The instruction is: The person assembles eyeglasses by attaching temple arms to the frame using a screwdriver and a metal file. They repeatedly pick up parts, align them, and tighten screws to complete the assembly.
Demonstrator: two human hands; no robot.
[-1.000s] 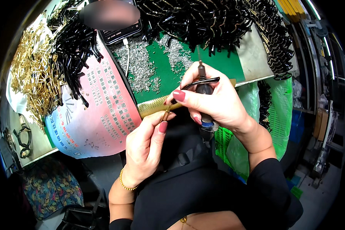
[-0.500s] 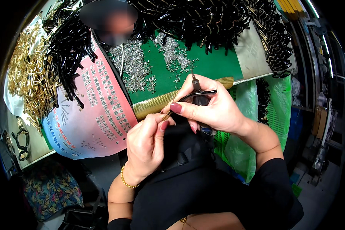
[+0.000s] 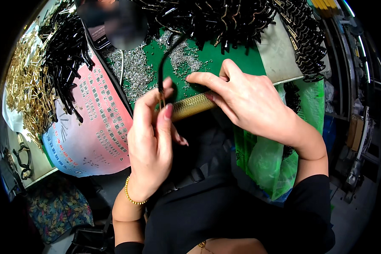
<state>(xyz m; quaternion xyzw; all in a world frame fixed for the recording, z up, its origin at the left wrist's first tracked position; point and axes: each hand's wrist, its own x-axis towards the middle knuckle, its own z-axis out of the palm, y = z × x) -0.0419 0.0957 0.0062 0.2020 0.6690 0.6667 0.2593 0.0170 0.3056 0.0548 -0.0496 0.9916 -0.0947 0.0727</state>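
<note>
My left hand (image 3: 150, 139) pinches the gold metal end of an eyeglass temple (image 3: 161, 70) between thumb and fingers. The temple's black curved arm rises from the grip toward the heaped parts. My right hand (image 3: 245, 99) is over the front of the green mat (image 3: 216, 63), its index finger stretched toward the small silver screw-like pieces (image 3: 184, 59) and its thumb apart. What lies under the right palm is hidden, and the screwdriver does not show. A gold textured strip (image 3: 194, 106) runs along the mat's front edge, between and below my hands.
Black temples (image 3: 211, 21) heap along the back; gold metal parts (image 3: 23, 84) pile at the left. A printed pink-and-blue sheet (image 3: 93, 139) covers the left table edge. A phone (image 3: 98, 36) stands behind it. Green plastic bags (image 3: 266, 165) hang at the right.
My right hand has moved away from the left, up toward the silver pieces, and the screwdriver has gone out of sight. The left hand has shifted left and up, with the temple now upright.
</note>
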